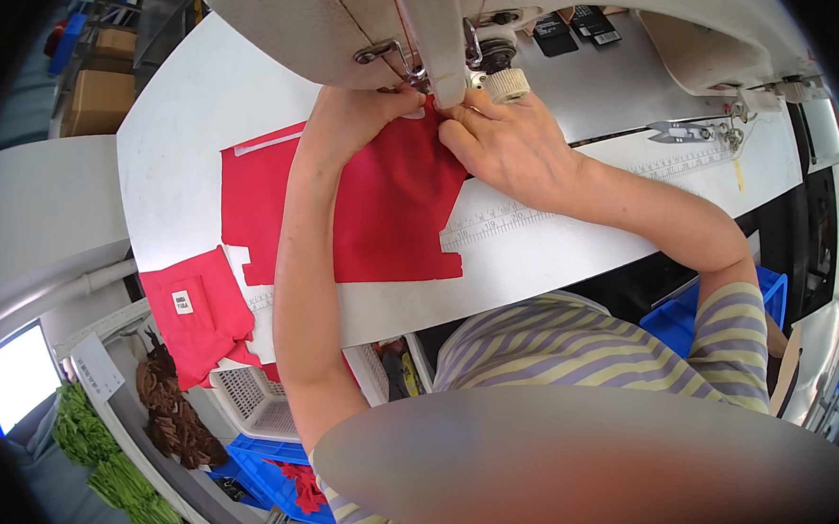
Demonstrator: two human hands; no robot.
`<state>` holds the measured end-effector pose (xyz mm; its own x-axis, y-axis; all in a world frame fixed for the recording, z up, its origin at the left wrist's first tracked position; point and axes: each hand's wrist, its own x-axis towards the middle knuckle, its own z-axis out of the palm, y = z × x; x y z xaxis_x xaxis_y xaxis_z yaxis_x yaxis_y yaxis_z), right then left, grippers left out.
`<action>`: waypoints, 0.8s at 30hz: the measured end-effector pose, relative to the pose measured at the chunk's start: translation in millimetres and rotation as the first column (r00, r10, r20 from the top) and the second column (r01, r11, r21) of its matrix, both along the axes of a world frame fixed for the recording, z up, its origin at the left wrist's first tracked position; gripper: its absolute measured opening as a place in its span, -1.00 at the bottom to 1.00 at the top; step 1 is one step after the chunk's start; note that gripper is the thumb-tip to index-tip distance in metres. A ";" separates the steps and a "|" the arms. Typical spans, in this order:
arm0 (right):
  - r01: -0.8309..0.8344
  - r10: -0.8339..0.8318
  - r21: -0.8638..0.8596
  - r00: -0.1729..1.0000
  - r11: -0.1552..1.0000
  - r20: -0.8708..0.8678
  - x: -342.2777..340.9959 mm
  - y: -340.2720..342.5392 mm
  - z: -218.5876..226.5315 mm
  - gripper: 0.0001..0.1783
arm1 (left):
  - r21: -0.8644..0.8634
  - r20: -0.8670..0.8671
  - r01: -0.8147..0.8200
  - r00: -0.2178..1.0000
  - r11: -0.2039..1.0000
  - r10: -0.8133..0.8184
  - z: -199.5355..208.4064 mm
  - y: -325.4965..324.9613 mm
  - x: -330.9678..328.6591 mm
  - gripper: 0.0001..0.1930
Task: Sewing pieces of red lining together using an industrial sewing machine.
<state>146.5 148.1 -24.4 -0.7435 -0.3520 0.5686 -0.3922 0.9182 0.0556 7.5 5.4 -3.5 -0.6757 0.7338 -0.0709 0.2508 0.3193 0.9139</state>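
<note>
A red fabric piece (pixel 394 213) lies flat on the white table under the sewing machine (pixel 300 14), its upper edge gathered at the needle area. My left hand (pixel 356 121) pinches that edge just left of the needle area, beside a small white strip. From the other side my right hand (pixel 511 143) presses and pinches the cloth, its fingertips close to the machine's presser area. The machine head partly hides the fingertips and the needle. Along the cloth's upper left edge runs a narrow white strip (pixel 269 140).
A second red piece with a white label (pixel 182 302) hangs over the table's left edge, above a white basket (pixel 253 400). Thread snips (pixel 682 133) and a ruler (pixel 497 223) lie to the right. Black tags (pixel 555 34) sit behind. Blue crates (pixel 271 472) stand below.
</note>
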 end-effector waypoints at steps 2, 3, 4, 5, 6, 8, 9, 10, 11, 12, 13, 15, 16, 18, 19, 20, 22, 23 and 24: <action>-0.002 0.001 -0.030 1.000 1.000 -0.023 -1.6 0.1 -1.2 -0.91 | 0.014 0.006 0.019 1.000 1.000 -0.019 -0.6 1.1 -3.4 -0.91; -0.001 0.001 -0.029 1.000 1.000 -0.017 -1.8 0.2 -1.7 -0.91 | 0.034 0.026 0.015 1.000 0.999 -0.016 -1.5 1.6 -4.7 -0.91; -0.006 0.005 -0.027 1.000 1.000 -0.021 -2.1 0.5 -2.0 -0.91 | 0.031 0.038 0.005 0.999 1.000 -0.007 -2.4 1.8 -5.9 -0.91; 0.001 -0.002 -0.026 1.000 1.000 -0.011 -2.3 0.9 -2.3 -0.91 | 0.056 0.046 0.014 0.999 0.998 -0.016 -3.6 2.0 -6.8 -0.91; 0.006 -0.006 -0.024 1.000 1.000 0.001 -2.6 0.7 -2.6 -0.91 | 0.073 0.008 0.031 0.999 0.997 -0.032 -4.7 1.9 -7.7 -0.91; 0.009 -0.009 -0.024 1.000 1.000 0.015 -3.4 0.9 -2.9 -0.90 | 0.089 -0.028 0.048 0.999 0.995 -0.046 -6.8 1.7 -9.5 -0.91; 0.014 -0.014 -0.021 1.000 1.000 0.004 -3.9 0.8 -3.1 -0.90 | 0.075 -0.026 0.047 0.999 0.996 -0.046 -7.3 1.4 -10.8 -0.91; 0.009 -0.009 -0.012 1.000 1.000 -0.018 -4.6 1.1 -3.3 -0.90 | 0.090 -0.052 0.064 0.997 0.994 -0.060 -7.9 1.5 -12.2 -0.92; 0.018 -0.018 -0.017 1.000 1.000 -0.007 -5.3 1.2 -3.7 -0.90 | 0.062 -0.023 0.047 0.999 0.997 -0.045 -7.9 1.4 -13.8 -0.92; 0.012 -0.012 -0.024 1.000 1.000 -0.018 -5.9 1.4 -4.0 -0.92 | 0.038 0.001 0.066 0.998 0.997 -0.066 -7.3 0.8 -15.5 -0.83; -0.005 0.004 -0.031 0.999 0.999 -0.036 -6.5 1.7 -4.5 -0.93 | -0.011 0.016 0.077 0.997 0.997 -0.077 -6.6 0.4 -16.6 -0.73; 0.005 -0.006 -0.028 1.000 1.000 -0.025 -7.5 2.6 -5.6 -0.93 | -0.011 -0.025 0.094 0.995 0.995 -0.094 -4.4 -1.3 -17.2 -0.74; 0.006 -0.006 -0.025 1.000 1.000 -0.022 -7.9 3.1 -6.2 -0.94 | -0.036 -0.075 0.101 0.992 0.994 -0.103 -3.3 -1.8 -16.4 -0.74; 0.001 -0.003 -0.042 0.999 0.999 -0.044 -8.6 3.5 -7.6 -0.94 | -0.062 -0.177 0.081 0.980 0.995 -0.090 -1.4 -3.6 -12.0 -0.79; -0.018 0.014 -0.054 0.998 0.998 -0.065 -8.6 3.7 -8.3 -0.94 | -0.083 -0.308 0.054 0.948 0.995 -0.077 -0.5 -4.6 -9.1 -0.83; -0.006 0.002 -0.060 0.998 0.998 -0.065 -8.2 4.3 -8.8 -0.94 | -0.088 -0.276 0.056 0.958 0.995 -0.078 0.3 -5.3 -6.1 -0.83; -0.015 0.012 -0.043 0.999 0.999 -0.052 -6.4 5.0 -9.6 -0.93 | -0.085 -0.266 0.021 0.963 0.996 -0.043 2.4 -6.3 -2.2 -0.79; -0.004 0.002 -0.043 0.999 0.999 -0.043 -5.3 5.2 -10.0 -0.93 | -0.085 -0.265 0.021 0.963 0.996 -0.043 3.7 -6.5 -1.6 -0.79; -0.033 0.030 -0.057 0.999 0.998 -0.042 -3.9 5.3 -10.4 -0.92 | -0.065 -0.221 0.036 0.974 0.997 -0.050 5.0 -6.8 -1.9 -0.79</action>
<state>142.5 153.4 -34.8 -0.7080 -0.3408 0.6185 -0.4196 0.9075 0.0197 5.6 -1.4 1.6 -0.6472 0.7616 0.0327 0.4599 0.3560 0.8135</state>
